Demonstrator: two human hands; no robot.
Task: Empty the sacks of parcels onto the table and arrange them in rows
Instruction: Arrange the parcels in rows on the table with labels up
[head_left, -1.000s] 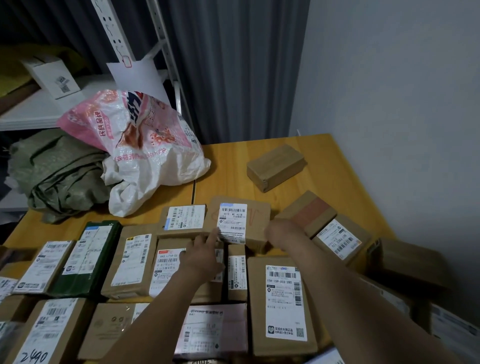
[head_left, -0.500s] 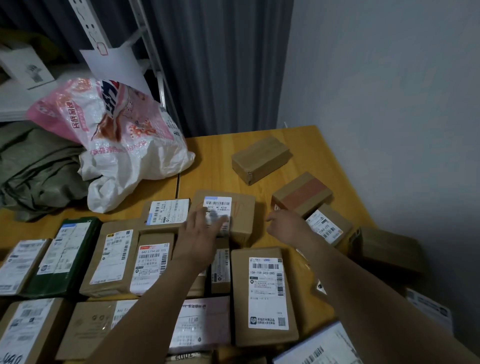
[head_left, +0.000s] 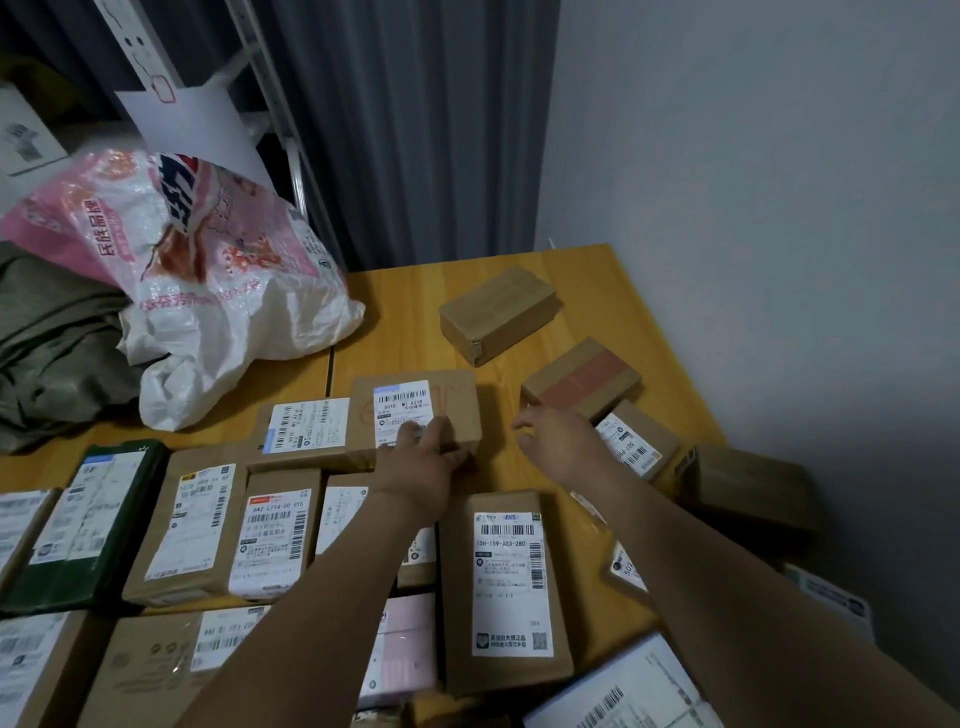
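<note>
At frame centre, the left hand (head_left: 422, 457) lies flat, fingers spread, on the labelled parcel (head_left: 415, 415), gripping nothing. The right hand (head_left: 558, 441) hovers loosely open, empty, just right of it above bare desk (head_left: 410, 312). The striped parcel (head_left: 582, 376), long axis slanting up-right, lies nearest the right hand.

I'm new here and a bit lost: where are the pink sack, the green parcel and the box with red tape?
pink sack (head_left: 171, 244), head view, printed side.
green parcel (head_left: 130, 525), head view, dark wrapper.
red-taped box (head_left: 584, 376), head view, tape stripe.

A grey wall (head_left: 753, 182) is standing to my right, a dark curtain (head_left: 415, 130) is hanging behind, dim light is falling.
</note>
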